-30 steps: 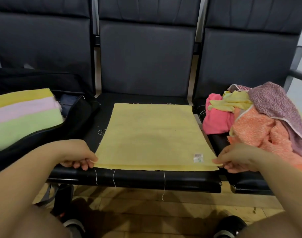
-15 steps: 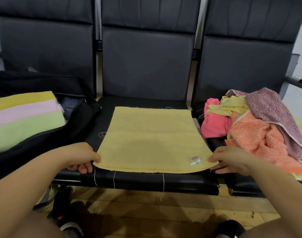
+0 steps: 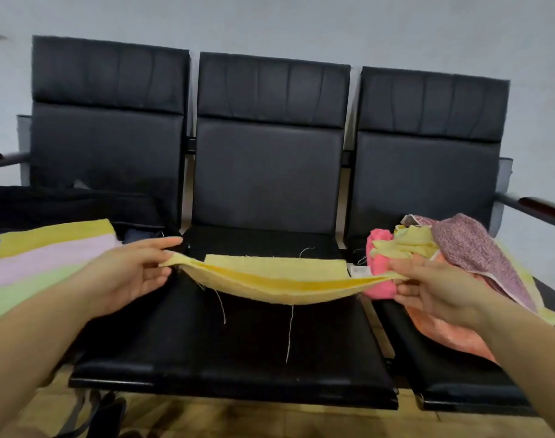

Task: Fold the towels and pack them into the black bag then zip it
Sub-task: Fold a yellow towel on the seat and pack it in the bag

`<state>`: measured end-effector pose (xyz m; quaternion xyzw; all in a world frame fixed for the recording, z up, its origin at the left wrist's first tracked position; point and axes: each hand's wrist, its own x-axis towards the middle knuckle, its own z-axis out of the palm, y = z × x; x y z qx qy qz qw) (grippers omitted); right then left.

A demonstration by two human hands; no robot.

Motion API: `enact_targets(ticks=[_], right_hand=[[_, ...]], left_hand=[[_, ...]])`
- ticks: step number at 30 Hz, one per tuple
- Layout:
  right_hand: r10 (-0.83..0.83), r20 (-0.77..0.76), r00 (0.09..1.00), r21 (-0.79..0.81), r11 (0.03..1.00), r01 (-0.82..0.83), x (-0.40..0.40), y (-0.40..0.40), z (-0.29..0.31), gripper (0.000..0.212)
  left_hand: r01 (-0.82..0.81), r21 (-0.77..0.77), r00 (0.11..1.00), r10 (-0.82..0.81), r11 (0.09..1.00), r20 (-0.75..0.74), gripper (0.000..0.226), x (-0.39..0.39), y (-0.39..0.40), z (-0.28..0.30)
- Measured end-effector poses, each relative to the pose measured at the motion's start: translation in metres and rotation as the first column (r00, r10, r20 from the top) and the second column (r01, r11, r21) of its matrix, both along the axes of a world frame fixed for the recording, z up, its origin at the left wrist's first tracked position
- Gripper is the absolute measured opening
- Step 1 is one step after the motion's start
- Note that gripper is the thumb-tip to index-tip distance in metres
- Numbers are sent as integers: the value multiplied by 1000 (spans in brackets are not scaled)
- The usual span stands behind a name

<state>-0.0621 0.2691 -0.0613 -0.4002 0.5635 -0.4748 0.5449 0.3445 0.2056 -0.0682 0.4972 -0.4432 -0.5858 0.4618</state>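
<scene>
Both hands are pinching the yellow towel (image 3: 276, 281) by its near corners, left hand (image 3: 127, 273) and right hand (image 3: 434, 286), lifting that edge over the middle seat (image 3: 238, 349). Its long axis is running left-right; the far edge is lying ahead. One towel held; the pile (image 3: 453, 263) is holding perhaps five.

Both forearms reach forward from the lower corners of the view, bare and angled inward toward one another. The left hand (image 3: 134, 273) is turned palm inward, its thumb and forefinger stretched forward and pinching one corner of the yellow towel (image 3: 269, 279), the other fingers loosely curled beneath. The right hand (image 3: 434, 286) mirrors it at about the same height, thumb on top and fingers (image 3: 405, 292) curled under, gripping the opposite corner.
</scene>
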Motion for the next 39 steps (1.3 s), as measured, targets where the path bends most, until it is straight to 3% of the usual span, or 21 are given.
enact_targets(ticks=[3,4,7,9,16,20,22,24,27,33,39], right_hand=[[5,154,988,-245,969,34,0,3,47,56],[3,197,980,-321,945,61,2,4,60,53],[50,329,943,-473,873,119,9,6,93,22],[58,353,934,-499,856,136,12,1,100,19],[-71,378,923,-265,947,182,12,-53,18,20],[-97,285,954,-143,980,142,7,-80,-42,84],[-122,264,957,-135,978,162,4,-91,-56,99],[-146,258,955,-142,972,187,7,-101,-57,85],[-218,295,930,-130,955,265,10,-117,-56,23],[-246,382,891,-147,935,321,14,-147,-54,23],[-241,273,931,-105,955,278,7,-144,-58,25]], left_hand=[[-133,-173,966,89,976,-245,27,3,5,46],[-166,-219,944,90,962,-318,30,3,7,60],[-212,-318,882,40,924,-470,27,3,10,93],[-217,-322,861,25,921,-507,26,1,6,98],[-207,-73,884,155,976,-442,22,-11,-30,20],[-204,69,924,216,977,-316,21,-12,-58,-33],[-173,82,946,189,981,-264,17,-12,-73,-47],[-160,56,965,169,985,-200,15,-12,-89,-51],[-148,-7,974,144,989,-174,15,-17,-107,-49],[-166,-96,975,149,982,-164,15,-27,-128,-45],[-126,-83,988,118,989,-95,18,-20,-128,-47]])
